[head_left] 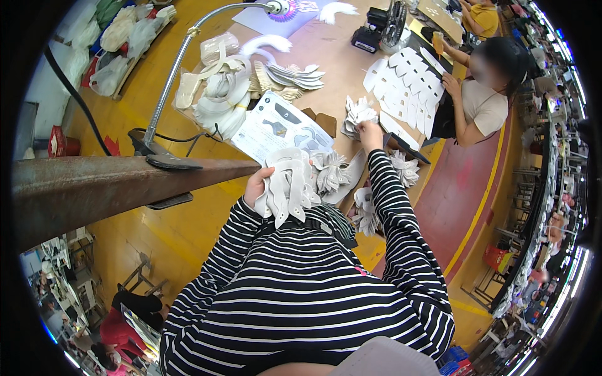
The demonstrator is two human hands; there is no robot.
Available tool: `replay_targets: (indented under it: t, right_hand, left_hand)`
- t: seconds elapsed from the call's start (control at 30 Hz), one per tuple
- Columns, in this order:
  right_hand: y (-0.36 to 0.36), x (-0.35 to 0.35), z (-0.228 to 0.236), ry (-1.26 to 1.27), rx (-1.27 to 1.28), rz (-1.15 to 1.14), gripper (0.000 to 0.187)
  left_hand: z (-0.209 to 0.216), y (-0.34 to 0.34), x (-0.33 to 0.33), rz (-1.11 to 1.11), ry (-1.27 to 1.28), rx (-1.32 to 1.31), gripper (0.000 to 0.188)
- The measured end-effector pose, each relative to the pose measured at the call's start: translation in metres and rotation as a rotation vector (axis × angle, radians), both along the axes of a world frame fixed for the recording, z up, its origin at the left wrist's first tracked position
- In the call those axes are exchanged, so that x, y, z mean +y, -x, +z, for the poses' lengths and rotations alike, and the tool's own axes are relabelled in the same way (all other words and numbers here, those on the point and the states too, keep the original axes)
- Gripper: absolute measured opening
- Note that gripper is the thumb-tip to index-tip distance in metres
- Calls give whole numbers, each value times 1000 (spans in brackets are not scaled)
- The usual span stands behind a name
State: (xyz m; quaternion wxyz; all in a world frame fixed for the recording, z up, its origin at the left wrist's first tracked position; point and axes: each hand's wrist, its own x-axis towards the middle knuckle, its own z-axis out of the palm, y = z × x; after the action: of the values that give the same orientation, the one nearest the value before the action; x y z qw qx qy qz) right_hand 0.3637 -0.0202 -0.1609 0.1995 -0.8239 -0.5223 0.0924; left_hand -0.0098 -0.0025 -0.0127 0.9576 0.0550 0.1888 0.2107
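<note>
My left hand point(256, 188) is closed on the edge of a loose stack of white cut pieces point(287, 185), shaped like shoe-upper parts with small holes, held close to my waist. Farther off to the right, my right hand point(370, 134) has its fingers closed at the lower edge of a fanned bundle of white pieces point(359, 116). Whether it grips one piece or several is hidden. Beside the left-hand stack, a second fanned bundle point(331, 172) lies at the table's near edge. A printed sheet point(282, 122) with drawings of parts lies just beyond.
Coiled white strips point(222, 94) and piled curved pieces point(295, 76) cover the table's left side. A rusty beam point(125, 188) juts in from the left, carrying a bendable lamp point(185, 50). A black fan point(390, 28) stands behind. At right, a co-worker point(483, 94) handles laid-out white pieces point(407, 84).
</note>
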Motion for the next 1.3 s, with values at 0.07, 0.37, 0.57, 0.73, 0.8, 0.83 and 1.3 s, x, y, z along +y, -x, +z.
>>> replay_targets:
  t: [0.07, 0.37, 0.57, 0.73, 0.8, 0.83, 1.3]
  right_hand:
    - [18, -6, -5, 48, 84, -13, 14]
    - [104, -17, 166, -252, 666, 287, 19]
    - [152, -41, 241, -180, 226, 631, 17]
    - [154, -50, 236, -315, 378, 516, 15]
    - [154, -50, 237, -365, 539, 449, 15]
    - [153, -50, 237, -337, 476, 457, 15]
    - [145, -66, 281, -168, 839, 375, 16]
  left_hand:
    - [3, 5, -1, 12, 32, -5, 56]
    - [1, -4, 1, -53, 10, 18, 53]
    - [17, -23, -1, -175, -90, 78, 60]
    - [3, -29, 2, -172, -232, 17, 68]
    - [3, -29, 1, -192, -279, 82, 68]
    - [3, -29, 0, -212, -298, 105, 68]
    - [13, -29, 3, -158, -47, -138, 60]
